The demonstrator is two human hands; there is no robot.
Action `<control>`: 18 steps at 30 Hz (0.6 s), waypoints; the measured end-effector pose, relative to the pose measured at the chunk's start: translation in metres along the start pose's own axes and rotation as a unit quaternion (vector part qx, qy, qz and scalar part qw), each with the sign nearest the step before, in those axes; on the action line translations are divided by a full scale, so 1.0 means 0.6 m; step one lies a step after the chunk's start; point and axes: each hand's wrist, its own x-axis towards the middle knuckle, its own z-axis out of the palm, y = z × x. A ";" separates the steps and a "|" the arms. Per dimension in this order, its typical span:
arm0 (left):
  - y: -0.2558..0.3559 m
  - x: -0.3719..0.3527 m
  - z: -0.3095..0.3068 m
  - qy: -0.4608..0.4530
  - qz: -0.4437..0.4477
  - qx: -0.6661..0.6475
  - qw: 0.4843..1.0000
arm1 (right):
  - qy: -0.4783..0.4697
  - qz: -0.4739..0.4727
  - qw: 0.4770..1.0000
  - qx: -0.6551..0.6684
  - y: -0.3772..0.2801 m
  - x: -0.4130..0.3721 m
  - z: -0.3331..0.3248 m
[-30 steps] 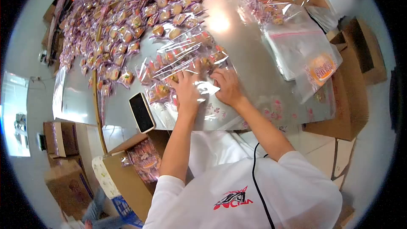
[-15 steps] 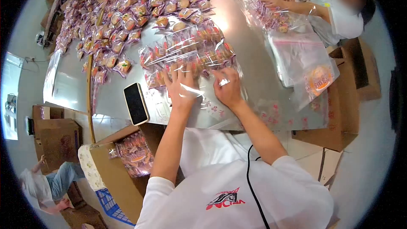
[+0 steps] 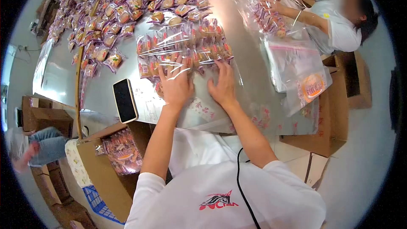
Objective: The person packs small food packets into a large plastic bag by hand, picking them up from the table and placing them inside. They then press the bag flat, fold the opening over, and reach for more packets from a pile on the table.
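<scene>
A clear plastic bag (image 3: 203, 112) lies flat on the metal table, with rows of small wrapped pastries (image 3: 186, 44) inside its far part. My left hand (image 3: 176, 84) rests on the bag, fingers spread over the nearest row at the left. Beside it, my right hand (image 3: 224, 85) is against the bag near the row's right part, its fingers apart and the fingertips at the pastries. Neither hand is closed round anything. A phone (image 3: 125, 101) with a black screen lies to the left of my left hand.
Loose wrapped pastries (image 3: 123, 15) cover the far left of the table. At the upper right a co-worker (image 3: 339, 21) has both hands in another bag, near a stack of printed bags (image 3: 296, 63). Cardboard boxes (image 3: 324, 114) stand right and lower left; another person sits at far left.
My right hand has opened from a curled shape, its fingers now stretched toward the pastries. My left hand stays on the bag. The whole view has shifted slightly.
</scene>
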 end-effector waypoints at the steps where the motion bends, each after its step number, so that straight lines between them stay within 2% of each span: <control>1: -0.004 -0.001 -0.003 0.002 -0.003 0.019 1.000 | 0.004 0.015 0.999 0.028 0.000 -0.001 -0.002; 4: -0.002 0.002 -0.013 0.021 -0.033 0.074 0.997 | -0.066 -0.014 0.996 0.064 0.013 -0.012 -0.005; 7: -0.010 0.001 -0.021 0.008 -0.058 0.075 0.995 | -0.079 -0.261 0.962 -0.010 0.002 -0.004 -0.003; 8: -0.020 -0.002 -0.016 0.002 -0.043 0.080 0.996 | -0.064 -0.256 0.964 -0.031 -0.004 0.005 -0.001; 10: -0.019 0.004 -0.016 -0.011 -0.069 0.071 0.995 | -0.038 -0.245 0.966 -0.070 -0.024 0.030 0.001; 18: -0.027 0.011 -0.019 0.041 -0.039 0.065 0.996 | -0.117 -0.295 0.941 -0.121 -0.022 0.109 0.005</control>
